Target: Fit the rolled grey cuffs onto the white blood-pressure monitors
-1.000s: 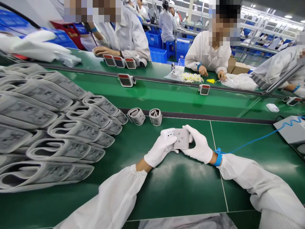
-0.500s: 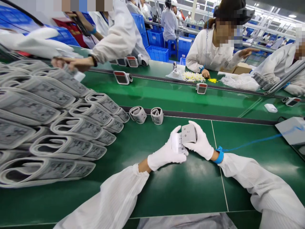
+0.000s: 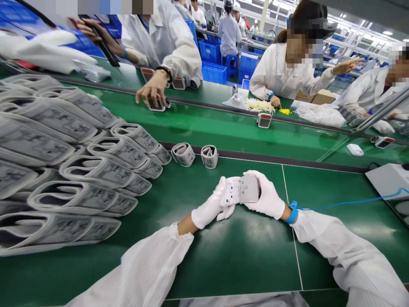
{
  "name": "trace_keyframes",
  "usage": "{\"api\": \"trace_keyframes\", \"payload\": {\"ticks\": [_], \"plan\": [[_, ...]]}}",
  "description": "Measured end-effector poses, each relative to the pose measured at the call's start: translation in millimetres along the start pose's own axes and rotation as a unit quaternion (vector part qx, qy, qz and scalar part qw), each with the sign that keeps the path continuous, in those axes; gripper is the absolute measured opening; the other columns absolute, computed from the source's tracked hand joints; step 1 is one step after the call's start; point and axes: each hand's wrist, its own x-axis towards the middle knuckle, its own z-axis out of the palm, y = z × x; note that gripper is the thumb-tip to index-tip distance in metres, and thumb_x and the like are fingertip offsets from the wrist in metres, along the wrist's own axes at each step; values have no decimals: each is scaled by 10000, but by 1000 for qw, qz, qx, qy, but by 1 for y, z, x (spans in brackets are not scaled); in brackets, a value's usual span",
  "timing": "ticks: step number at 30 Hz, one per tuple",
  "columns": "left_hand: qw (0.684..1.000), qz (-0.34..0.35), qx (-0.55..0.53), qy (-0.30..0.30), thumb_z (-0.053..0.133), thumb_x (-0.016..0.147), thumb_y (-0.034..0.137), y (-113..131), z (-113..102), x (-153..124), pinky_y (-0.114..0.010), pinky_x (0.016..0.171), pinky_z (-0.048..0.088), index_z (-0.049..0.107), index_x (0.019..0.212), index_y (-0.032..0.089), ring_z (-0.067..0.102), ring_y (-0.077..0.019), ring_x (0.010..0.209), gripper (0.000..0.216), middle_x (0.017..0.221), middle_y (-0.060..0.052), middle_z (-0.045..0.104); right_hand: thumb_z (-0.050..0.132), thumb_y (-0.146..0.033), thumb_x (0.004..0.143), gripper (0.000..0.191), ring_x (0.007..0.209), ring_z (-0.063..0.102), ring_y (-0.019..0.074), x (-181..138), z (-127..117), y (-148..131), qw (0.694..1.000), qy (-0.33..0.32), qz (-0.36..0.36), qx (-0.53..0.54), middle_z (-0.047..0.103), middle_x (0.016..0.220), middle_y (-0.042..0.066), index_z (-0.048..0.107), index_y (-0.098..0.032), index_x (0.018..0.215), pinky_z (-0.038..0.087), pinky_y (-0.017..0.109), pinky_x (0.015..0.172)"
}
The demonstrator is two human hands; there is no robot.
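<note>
My left hand (image 3: 211, 205) and my right hand (image 3: 265, 196), both in white gloves, grip a small white and grey plastic device (image 3: 241, 190) from either side. Its white part, with small openings, lies toward my left hand, and a plain grey face lies toward my right. Its underside is hidden by my fingers. Two rolled grey printed wrist cuffs (image 3: 183, 154) stand on the green bench a little beyond my hands. A large stack of similar cuffs (image 3: 79, 166) lies to my left.
A blue wrist strap (image 3: 292, 215) on my right arm leads by a blue cord to a grey box (image 3: 388, 181). Beyond a dark rail (image 3: 255, 156), a green belt carries a monitor (image 3: 264, 120). Co-workers sit across it, one hand (image 3: 155, 91) on a device. Blue crates (image 3: 212, 72) stand behind.
The device has turned from a tilted position to a flatter one between my hands. The co-worker's hand has moved from near the cuff stack to a device on the far side.
</note>
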Motion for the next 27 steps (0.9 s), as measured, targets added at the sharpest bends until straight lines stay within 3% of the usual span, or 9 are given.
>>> {"api": "trace_keyframes", "payload": {"ticks": [4,7,10,16,23,27], "plan": [[994,-43,-16,102,409,844,872,2,12,-3,-187,376,261,613,1051,209,345,-73,391,724,565,45,478,806,-334,682,745,1239,636,270,-3,1,1,998,-14,-34,-46,635,1355,108,527,-216,1363,501,409,1095],[995,-15,0,101,480,851,828,7,21,-6,-185,397,270,604,939,219,327,-72,432,628,595,47,458,789,-332,703,733,1247,635,269,-6,2,0,996,-13,-45,-71,643,1354,105,530,-218,1379,504,408,1101],[995,9,28,95,447,894,792,8,23,-7,-202,405,273,626,987,227,279,-77,420,600,574,54,429,781,-354,725,725,1253,636,277,-8,5,-2,994,-8,-60,-95,643,1358,112,531,-210,1390,517,410,1095],[993,31,91,75,362,958,745,4,16,-11,-226,452,304,577,1269,247,303,-109,449,625,554,59,423,723,-314,771,645,1219,661,271,-11,9,-4,988,13,-88,-123,660,1326,133,549,-178,1378,548,388,1070],[980,40,187,60,331,976,728,5,17,-14,-245,458,275,532,1261,221,293,-109,472,616,602,57,424,693,-306,824,643,1295,614,288,-18,14,-11,987,-11,-89,-133,619,1389,134,506,-200,1430,534,420,1103],[969,43,228,83,382,968,705,7,16,-16,-265,517,336,506,1353,230,406,-138,525,624,655,34,502,638,-266,849,589,1270,631,281,-21,22,-15,984,2,-96,-147,632,1370,106,515,-237,1424,558,413,1072]]}}
